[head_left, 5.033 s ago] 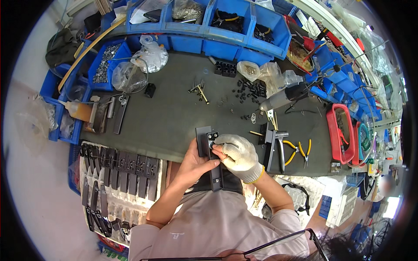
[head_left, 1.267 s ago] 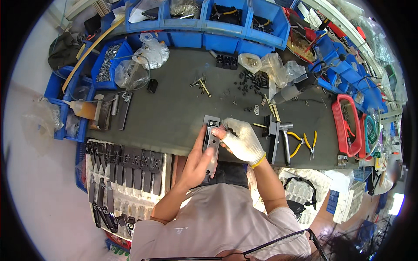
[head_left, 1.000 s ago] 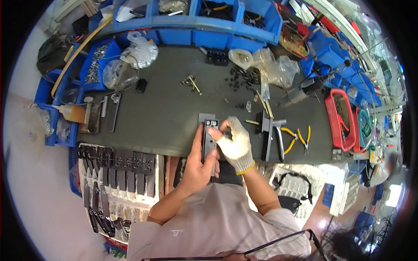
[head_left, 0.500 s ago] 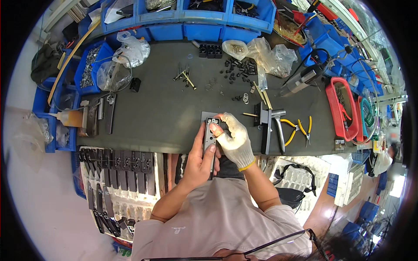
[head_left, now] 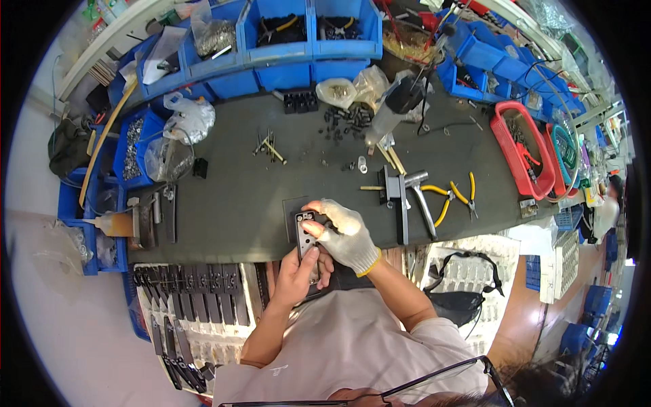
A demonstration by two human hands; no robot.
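My bare left hand [head_left: 293, 277] is wrapped around a narrow oblong metal part [head_left: 306, 240] with several holes in its face, held nearly upright at the bench's front edge. My right hand [head_left: 348, 239] wears a pale glove with a yellow cuff and bare thumb and index tips. Its thumb presses on the part's upper end, while the index finger reaches over the top; any small piece under the thumb is hidden. Just behind the part, a flat dark plate [head_left: 291, 210] lies on the bench.
Right of my hands are a dark bracket [head_left: 401, 210], a hammer [head_left: 424, 203] and yellow-handled pliers [head_left: 468, 193]. A power screwdriver [head_left: 397, 112] hangs over small black parts [head_left: 342, 125]. Blue bins [head_left: 278, 41] line the back; a tray of dark parts [head_left: 196, 298] sits at lower left.
The whole view has shifted, so the bench things appear further left. The hanging screwdriver has swung left over the bench. Both hands keep the metal part, the right thumb still on its upper end.
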